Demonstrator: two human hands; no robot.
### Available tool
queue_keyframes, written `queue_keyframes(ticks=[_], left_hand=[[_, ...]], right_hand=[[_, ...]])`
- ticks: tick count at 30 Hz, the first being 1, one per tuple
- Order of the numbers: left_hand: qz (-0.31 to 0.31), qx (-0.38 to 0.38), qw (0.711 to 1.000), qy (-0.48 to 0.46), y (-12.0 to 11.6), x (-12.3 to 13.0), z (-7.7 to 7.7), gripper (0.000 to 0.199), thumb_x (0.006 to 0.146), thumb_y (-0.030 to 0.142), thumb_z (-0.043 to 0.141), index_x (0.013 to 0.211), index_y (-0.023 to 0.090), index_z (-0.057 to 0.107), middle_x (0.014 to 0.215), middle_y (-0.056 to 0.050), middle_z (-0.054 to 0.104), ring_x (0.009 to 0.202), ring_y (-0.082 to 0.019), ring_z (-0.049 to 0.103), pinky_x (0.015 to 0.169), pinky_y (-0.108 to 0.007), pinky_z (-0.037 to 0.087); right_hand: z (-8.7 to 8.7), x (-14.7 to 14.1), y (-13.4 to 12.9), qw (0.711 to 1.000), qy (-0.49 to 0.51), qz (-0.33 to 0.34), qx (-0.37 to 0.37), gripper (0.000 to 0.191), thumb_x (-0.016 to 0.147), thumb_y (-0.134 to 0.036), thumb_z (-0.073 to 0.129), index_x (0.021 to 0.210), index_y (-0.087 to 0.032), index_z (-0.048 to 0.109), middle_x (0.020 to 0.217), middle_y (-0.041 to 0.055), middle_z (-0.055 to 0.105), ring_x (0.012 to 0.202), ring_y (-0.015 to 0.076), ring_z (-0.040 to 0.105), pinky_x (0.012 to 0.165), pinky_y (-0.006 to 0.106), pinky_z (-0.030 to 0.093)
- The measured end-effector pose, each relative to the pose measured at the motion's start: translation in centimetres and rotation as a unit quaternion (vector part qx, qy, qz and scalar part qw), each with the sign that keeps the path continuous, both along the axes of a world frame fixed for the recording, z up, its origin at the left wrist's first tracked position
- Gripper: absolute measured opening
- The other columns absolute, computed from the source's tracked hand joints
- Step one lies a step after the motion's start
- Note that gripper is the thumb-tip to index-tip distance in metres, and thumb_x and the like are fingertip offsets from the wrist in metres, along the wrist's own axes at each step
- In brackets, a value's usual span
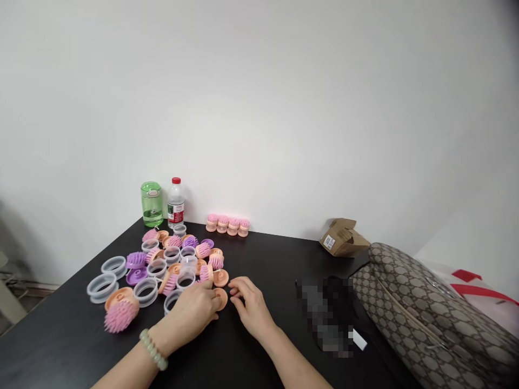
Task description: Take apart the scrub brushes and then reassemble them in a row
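Left hand (197, 309) at near right edge of a spread of loose parts, palm down, fingers bent over an orange disc (223, 299). Overlapping it in view; contact or grip, cannot tell, fingertips partly hidden. Right hand (247, 302) just right of same disc, fingers curled, thumb parted from them. Hands apart from each other, disc in between. Bead bracelet (153, 349) on left wrist, pale green.

Just beyond the bent fingers, second orange disc (221, 277), flat on black table (271, 265). Leftward and behind: mixed spread of clear rings, pink-bristled brush heads and purple pieces, some touching or overlapping. Near left corner of spread, large pink brush (120, 315) with orange back, tilted; beside it, clear ring (104, 295). Farther in, purple bristled piece (136, 260) and purple disc (137, 276), just beside each other.

Behind spread, near wall (284, 124): green container (152, 208) with liquid low inside, clear bottle (175, 208) with red cap. Right of bottle, row of four pink-and-orange brushes (227, 225), upright, side by side. Far right: crumpled cardboard box (343, 239), patterned brown bag (430, 319), dark item partly pixelated (324, 313), white tag (359, 340) at its edge.
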State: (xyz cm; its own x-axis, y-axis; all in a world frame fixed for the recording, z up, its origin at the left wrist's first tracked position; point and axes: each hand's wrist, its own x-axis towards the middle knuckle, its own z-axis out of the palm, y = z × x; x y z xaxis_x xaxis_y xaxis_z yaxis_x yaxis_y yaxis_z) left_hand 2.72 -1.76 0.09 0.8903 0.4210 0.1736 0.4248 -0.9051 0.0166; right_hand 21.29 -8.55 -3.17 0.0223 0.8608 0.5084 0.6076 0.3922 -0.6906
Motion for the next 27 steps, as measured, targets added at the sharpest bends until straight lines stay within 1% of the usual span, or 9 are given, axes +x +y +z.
queue_keyframes(ticks=[5, 8, 11, 17, 20, 22, 24, 25, 27], left_hand=[[-0.031, 0.035, 0.998, -0.050, -0.1, 0.0, -0.5, 0.013, 0.084, 0.010, 0.067, 0.090, 0.020, 0.060, 0.088, -0.002, 0.071, 0.080, -0.021, 0.062, 0.070, -0.032, 0.046], [-0.104, 0.044, 0.988, -0.102, -1.5, 0.6, -0.4, 0.005, 0.089, 0.017, 0.064, 0.086, 0.019, 0.060, 0.087, -0.003, 0.069, 0.081, -0.021, 0.060, 0.073, -0.033, 0.046], [-0.169, 0.075, 0.975, -0.126, -2.9, 1.4, -0.7, 0.019, 0.092, 0.025, 0.063, 0.075, 0.019, 0.056, 0.073, 0.000, 0.065, 0.068, -0.017, 0.053, 0.067, -0.032, 0.044], [-0.234, 0.109, 0.952, -0.163, -3.5, 3.0, -3.0, 0.033, 0.091, 0.035, 0.068, 0.068, 0.020, 0.050, 0.062, 0.003, 0.056, 0.056, -0.014, 0.041, 0.050, -0.030, 0.037], [-0.245, 0.115, 0.949, -0.163, -3.2, 3.9, -4.7, 0.035, 0.088, 0.032, 0.072, 0.065, 0.020, 0.047, 0.058, 0.003, 0.052, 0.054, -0.014, 0.040, 0.043, -0.028, 0.032], [-0.246, 0.191, 0.943, -0.113, -2.9, 4.5, -5.8, 0.040, 0.087, 0.036, 0.073, 0.061, 0.020, 0.045, 0.053, 0.003, 0.047, 0.050, -0.013, 0.038, 0.038, -0.027, 0.026], [-0.240, 0.317, 0.917, -0.024, -2.7, 5.2, -6.6, 0.043, 0.088, 0.038, 0.070, 0.057, 0.020, 0.046, 0.051, 0.002, 0.043, 0.045, -0.013, 0.035, 0.035, -0.027, 0.024], [-0.235, 0.408, 0.882, 0.030, -2.6, 5.4, -6.8, 0.042, 0.090, 0.036, 0.068, 0.057, 0.021, 0.048, 0.051, 0.001, 0.044, 0.043, -0.012, 0.034, 0.035, -0.026, 0.025], [-0.206, 0.635, 0.730, 0.149, -2.5, 5.5, -6.7, 0.031, 0.093, 0.032, 0.063, 0.064, 0.025, 0.058, 0.056, -0.001, 0.051, 0.046, -0.014, 0.043, 0.036, -0.026, 0.032]], right_hand=[[0.1, 0.0, 0.1, 1.000, 0.014, -0.014, -0.010, 0.032, 0.077, -0.002, 0.056, 0.096, -0.024, 0.069, 0.098, 0.0028, 0.066, 0.078, 0.0164, 0.067, 0.073, 0.031, 0.057], [-0.5, 0.5, 0.5, 0.998, 0.042, -0.041, -0.014, 0.023, 0.079, -0.010, 0.058, 0.094, -0.023, 0.070, 0.095, 0.0030, 0.068, 0.079, 0.0171, 0.070, 0.072, 0.031, 0.058], [-1.5, 1.8, 1.7, 0.991, 0.087, -0.096, -0.016, 0.019, 0.083, -0.021, 0.058, 0.100, -0.021, 0.066, 0.097, 0.0066, 0.071, 0.081, 0.0192, 0.072, 0.070, 0.032, 0.061], [-2.3, 5.6, 6.5, 0.971, 0.111, -0.211, -0.018, 0.026, 0.081, -0.037, 0.062, 0.101, -0.020, 0.061, 0.097, 0.0098, 0.072, 0.088, 0.0263, 0.073, 0.073, 0.040, 0.061], [-1.3, 7.4, 9.8, 0.963, 0.070, -0.259, -0.028, 0.033, 0.081, -0.033, 0.063, 0.110, -0.018, 0.061, 0.112, 0.0139, 0.068, 0.102, 0.0293, 0.069, 0.083, 0.043, 0.059], [-0.3, 8.2, 12.4, 0.959, 0.032, -0.281, -0.034, 0.039, 0.083, -0.029, 0.065, 0.119, -0.015, 0.059, 0.124, 0.0173, 0.062, 0.115, 0.0317, 0.063, 0.091, 0.045, 0.055], [0.7, 8.7, 15.1, 0.954, -0.005, -0.296, -0.042, 0.042, 0.086, -0.026, 0.067, 0.125, -0.014, 0.058, 0.132, 0.0167, 0.058, 0.124, 0.0322, 0.056, 0.099, 0.049, 0.050], [1.1, 8.8, 16.5, 0.951, -0.021, -0.304, -0.047, 0.042, 0.088, -0.027, 0.067, 0.127, -0.015, 0.057, 0.135, 0.0149, 0.057, 0.125, 0.0316, 0.055, 0.102, 0.051, 0.048], [1.7, 8.8, 18.8, 0.946, -0.043, -0.316, -0.063, 0.040, 0.093, -0.030, 0.066, 0.129, -0.018, 0.057, 0.136, 0.0111, 0.056, 0.122, 0.0292, 0.057, 0.101, 0.052, 0.048]])
